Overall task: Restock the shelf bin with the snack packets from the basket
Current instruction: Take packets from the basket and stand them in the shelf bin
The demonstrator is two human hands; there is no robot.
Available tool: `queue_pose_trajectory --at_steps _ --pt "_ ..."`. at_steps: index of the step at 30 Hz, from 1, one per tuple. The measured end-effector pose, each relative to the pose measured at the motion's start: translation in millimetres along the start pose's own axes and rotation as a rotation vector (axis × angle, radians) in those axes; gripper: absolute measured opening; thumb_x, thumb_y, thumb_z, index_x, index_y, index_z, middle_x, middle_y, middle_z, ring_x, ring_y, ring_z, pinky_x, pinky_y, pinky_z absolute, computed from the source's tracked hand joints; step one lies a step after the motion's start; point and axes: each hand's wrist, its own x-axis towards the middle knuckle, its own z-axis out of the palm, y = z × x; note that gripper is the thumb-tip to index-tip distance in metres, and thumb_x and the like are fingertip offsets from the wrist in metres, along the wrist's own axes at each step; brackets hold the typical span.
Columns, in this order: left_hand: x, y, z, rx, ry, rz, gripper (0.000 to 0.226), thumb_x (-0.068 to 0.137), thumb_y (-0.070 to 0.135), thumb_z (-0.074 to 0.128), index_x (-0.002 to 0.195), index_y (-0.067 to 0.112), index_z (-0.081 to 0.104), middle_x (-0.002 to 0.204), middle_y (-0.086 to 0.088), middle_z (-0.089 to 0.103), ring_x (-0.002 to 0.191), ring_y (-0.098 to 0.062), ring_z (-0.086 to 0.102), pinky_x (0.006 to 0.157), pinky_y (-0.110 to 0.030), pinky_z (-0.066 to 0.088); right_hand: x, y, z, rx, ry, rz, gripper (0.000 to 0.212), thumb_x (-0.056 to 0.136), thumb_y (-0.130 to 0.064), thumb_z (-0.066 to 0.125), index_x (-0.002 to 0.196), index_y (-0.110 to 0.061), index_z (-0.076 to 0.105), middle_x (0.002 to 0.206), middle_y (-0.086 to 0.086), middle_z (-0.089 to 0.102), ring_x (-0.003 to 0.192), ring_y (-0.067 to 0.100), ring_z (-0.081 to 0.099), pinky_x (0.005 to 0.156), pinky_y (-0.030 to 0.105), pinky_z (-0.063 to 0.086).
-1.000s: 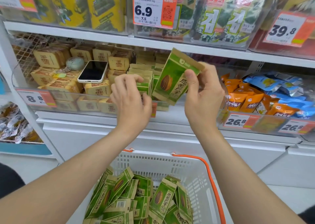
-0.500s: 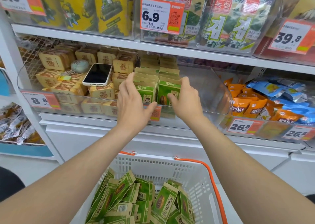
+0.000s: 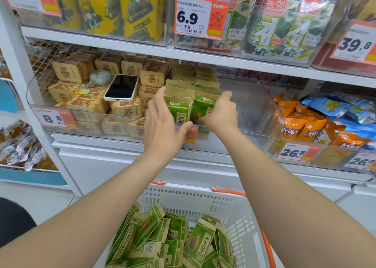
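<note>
Up in the clear plastic shelf bin (image 3: 254, 108), fingers of my left hand (image 3: 162, 125) lie straight beside green snack packets (image 3: 179, 106); my right hand (image 3: 220, 114) fingers, I can't tell. Many more sit in the white plastic basket (image 3: 193, 194).

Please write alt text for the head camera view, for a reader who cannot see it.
Two bare hands hold green snack packets upright in a clear shelf bin: the left hand touches their side, the right hand grips one. A white basket below holds loose packets.
</note>
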Motion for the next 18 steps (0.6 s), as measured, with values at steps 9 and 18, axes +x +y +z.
queue_pose_trajectory --at_steps 9,18 --pt "-9.3 5.7 2.2 0.114 0.127 0.049 0.097 0.079 0.037 0.09 0.153 0.015 0.032 0.154 -0.017 0.028 0.135 -0.037 0.04 0.111 -0.052 0.043 -12.1 8.1 -14.8 -0.033 -0.023 0.015 0.075 0.079 -0.043 0.087 0.124 -0.008 0.039 0.119 0.014 0.064 0.111 0.039 0.064 0.077 0.043 0.053" --pt "-21.3 -4.1 7.8 0.333 0.26 0.604 0.019 0.091 0.015 0.071 0.106 0.011 0.061 0.11 -0.014 0.054 0.095 -0.034 0.048 0.076 -0.044 0.041 -28.6 32.3 -11.7 0.073 0.346 -0.228 0.042 0.082 -0.034 0.071 0.107 -0.017 0.043 0.103 0.002 0.05 0.093 0.033 0.056 0.082 0.049 0.049"
